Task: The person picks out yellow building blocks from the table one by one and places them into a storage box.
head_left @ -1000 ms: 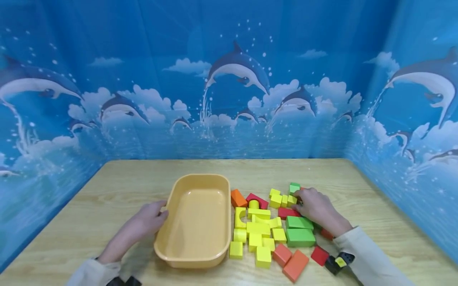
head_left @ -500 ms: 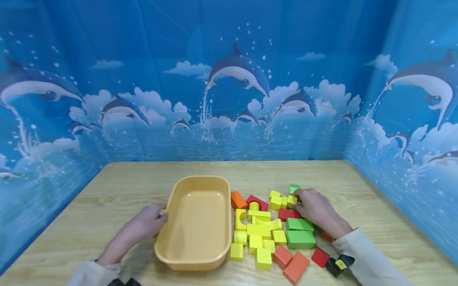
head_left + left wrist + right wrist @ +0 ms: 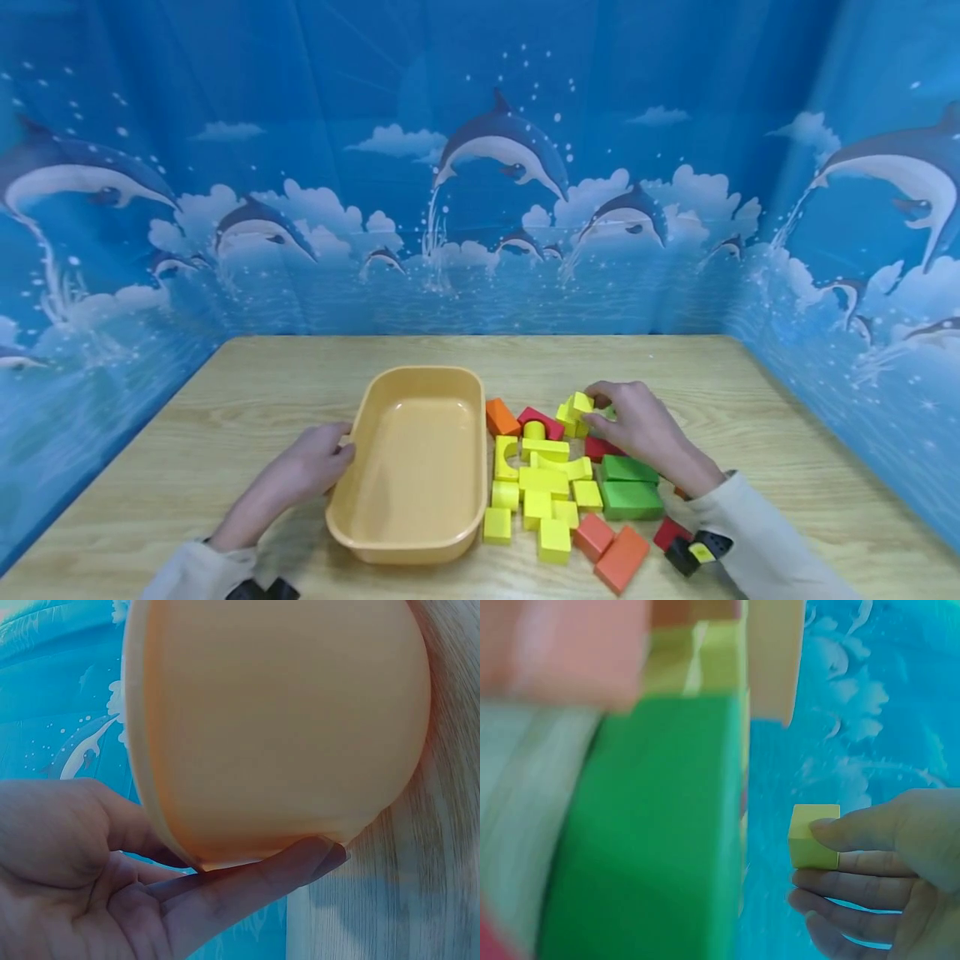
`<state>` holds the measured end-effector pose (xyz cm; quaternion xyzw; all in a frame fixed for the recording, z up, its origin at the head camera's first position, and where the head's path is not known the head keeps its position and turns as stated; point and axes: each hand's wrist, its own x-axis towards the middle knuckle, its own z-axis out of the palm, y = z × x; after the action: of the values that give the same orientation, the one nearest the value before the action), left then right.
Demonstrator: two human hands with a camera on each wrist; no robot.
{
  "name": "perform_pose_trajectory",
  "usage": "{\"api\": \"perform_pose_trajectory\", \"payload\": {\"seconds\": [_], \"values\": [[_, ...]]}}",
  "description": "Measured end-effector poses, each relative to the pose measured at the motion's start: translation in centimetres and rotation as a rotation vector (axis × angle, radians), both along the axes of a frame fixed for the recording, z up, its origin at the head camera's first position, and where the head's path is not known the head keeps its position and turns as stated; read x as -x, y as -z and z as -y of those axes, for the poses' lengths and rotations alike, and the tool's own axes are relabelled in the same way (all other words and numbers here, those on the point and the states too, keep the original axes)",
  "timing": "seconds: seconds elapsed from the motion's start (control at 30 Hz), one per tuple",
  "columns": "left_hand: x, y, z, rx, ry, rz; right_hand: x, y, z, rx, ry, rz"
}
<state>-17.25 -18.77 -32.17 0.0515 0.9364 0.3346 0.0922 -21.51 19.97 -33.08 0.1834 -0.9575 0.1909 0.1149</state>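
Observation:
A light orange plastic basin (image 3: pixel 408 467) rests on the table. My left hand (image 3: pixel 311 462) grips its left rim, with the thumb over the edge and the fingers (image 3: pixel 247 889) against the outer wall. Between thumb and fingers, my right hand (image 3: pixel 637 427) pinches a yellow cube block (image 3: pixel 814 847), raised above the table. Beneath and beside that cube lie other small yellow blocks (image 3: pixel 565 419). A green block (image 3: pixel 611 412) is mostly hidden behind the right hand.
Several yellow blocks (image 3: pixel 543 482) lie right of the basin, around a yellow cylinder (image 3: pixel 534 431). Two green blocks (image 3: pixel 632 500) and two orange-red blocks (image 3: pixel 622 560) lie nearby. An orange block (image 3: pixel 502 417) sits against the basin. A dolphin-print curtain (image 3: pixel 480 283) borders the table (image 3: pixel 262 383).
The right hand has picked up a yellow cube from the row's right end and carried it left, above the other small yellow blocks. The left hand keeps its grip on the basin.

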Motion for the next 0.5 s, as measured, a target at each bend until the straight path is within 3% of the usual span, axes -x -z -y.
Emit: {"api": "perform_pose_trajectory", "payload": {"seconds": [0.23,0.5], "values": [[0.0,0.0,0.1,-0.004,-0.012,0.034,-0.9,-1.3,3.8,0.022,-0.048,0.035],[0.1,-0.1,0.0,0.012,-0.014,0.049,-2.1,-1.4,7.7,0.045,-0.225,0.012]]}}
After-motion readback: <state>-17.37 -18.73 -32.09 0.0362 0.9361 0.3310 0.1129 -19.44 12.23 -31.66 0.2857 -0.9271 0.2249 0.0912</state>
